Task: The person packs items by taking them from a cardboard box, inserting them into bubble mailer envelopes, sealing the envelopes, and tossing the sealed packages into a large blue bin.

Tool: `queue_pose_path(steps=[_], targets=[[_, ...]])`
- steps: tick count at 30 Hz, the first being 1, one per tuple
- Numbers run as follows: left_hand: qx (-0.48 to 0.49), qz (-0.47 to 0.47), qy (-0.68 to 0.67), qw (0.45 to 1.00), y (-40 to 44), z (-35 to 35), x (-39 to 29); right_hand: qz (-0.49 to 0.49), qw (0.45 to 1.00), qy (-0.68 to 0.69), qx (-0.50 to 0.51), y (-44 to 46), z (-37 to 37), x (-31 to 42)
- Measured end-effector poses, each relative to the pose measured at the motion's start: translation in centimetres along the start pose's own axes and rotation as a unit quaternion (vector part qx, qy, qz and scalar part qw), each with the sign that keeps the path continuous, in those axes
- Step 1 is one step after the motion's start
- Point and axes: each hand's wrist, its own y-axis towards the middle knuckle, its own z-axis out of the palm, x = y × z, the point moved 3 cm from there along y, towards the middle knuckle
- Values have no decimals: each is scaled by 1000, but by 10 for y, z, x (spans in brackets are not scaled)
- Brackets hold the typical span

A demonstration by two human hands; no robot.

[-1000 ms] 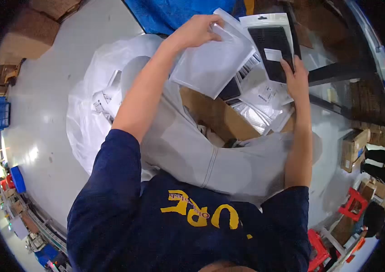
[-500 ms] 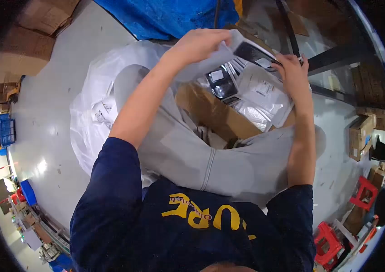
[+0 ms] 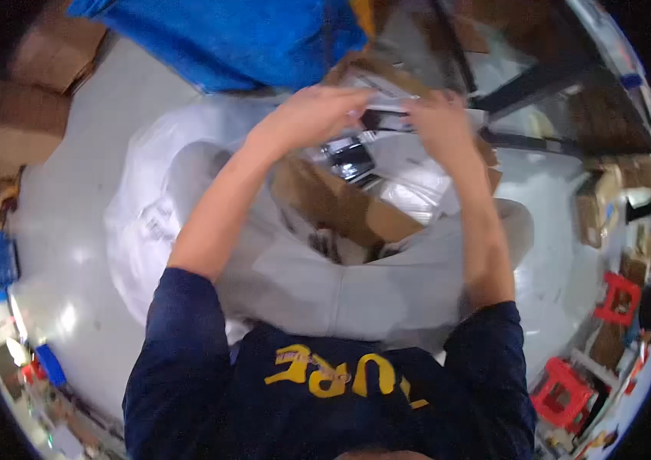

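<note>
Between both hands, over a cardboard box point(image 3: 333, 195), is a flat plastic packet point(image 3: 386, 119) with dark contents, smeared by motion. My left hand point(image 3: 325, 111) pinches its left end. On the other end, the fingers of my right hand point(image 3: 440, 126) are closed. Below them, the box holds several packets, among them a shiny black packet point(image 3: 350, 159) and some silvery plastic packets point(image 3: 415, 193). Their labels are too blurred to read.
A large translucent plastic bag point(image 3: 137, 222) lies on the floor by my left leg. Blue sheeting point(image 3: 241, 46) stands beyond the box. A black metal frame point(image 3: 532, 92) rises at the right. Red stools point(image 3: 563, 395) and cartons point(image 3: 597, 207) are farther right.
Both hands have come closer together, drawing the packet lower and nearer to me. My right hand has shifted left across the box, and the view has turned slightly.
</note>
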Motion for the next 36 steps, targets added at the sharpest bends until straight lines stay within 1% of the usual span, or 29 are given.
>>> queue_pose_path(steps=[1, 2, 3, 5, 6, 7, 8, 9, 11, 12, 13, 14, 16, 17, 21, 22, 26, 32, 36], targets=[[-19, 6, -10, 1000, 2, 5, -1, -13, 1000, 6, 2, 3, -6, 8], [8, 1, -65, 998, 4, 9, 0, -4, 993, 111, 31, 5, -3, 12], [9, -2, -95, 995, 6, 9, -2, -41, 976, 189, -100, 4, 6, 19], [1, -2, -79, 997, 7, 12, 10, -2, 981, 138, -136, 8, 0, 23], [-15, -29, -88, 996, 8, 9, 13, 20, 971, 147, -187, 9, -15, 19], [-23, -48, -97, 994, 10, 0, 12, 29, 974, 122, -191, 11, -20, 12], [-31, -71, -108, 991, 10, -10, 16, 65, 964, 138, -217, 13, -25, 3], [-72, -67, -133, 986, 8, -14, 26, 98, 951, 158, -246, 15, -27, -4], [-101, -102, -148, 978, 3, -24, 32, 158, 916, 209, -304, 12, -23, -14], [-106, -108, -156, 976, 2, -30, 30, 188, 885, 344, -250, 10, -7, -20], [-110, -117, -162, 974, 4, -35, 28, 214, 832, 474, -191, 8, 10, -25], [-112, -109, -165, 974, 2, -33, 28, 215, 835, 468, -195, 6, 15, -23], [-103, -134, -176, 970, -1, -32, 25, 153, 859, 407, -270, 3, 10, -17], [-106, -128, -177, 970, 0, -34, 25, 153, 861, 401, -273, 3, 2, -17], [-126, -141, -205, 960, -3, -33, 27, 115, 832, 470, -271, 0, -29, -11], [-123, -138, -207, 961, -3, -34, 28, 119, 833, 467, -271, -1, -29, -12], [-80, -118, -223, 964, -7, -40, 25, 131, 768, 601, -179, 0, -22, -13], [-57, -88, -293, 950, -2, -41, 6, 107, 786, 595, -127, -4, -20, -30], [-10, -137, -301, 944, -2, -39, -6, 59, 702, 700, -116, -4, -21, -47]])
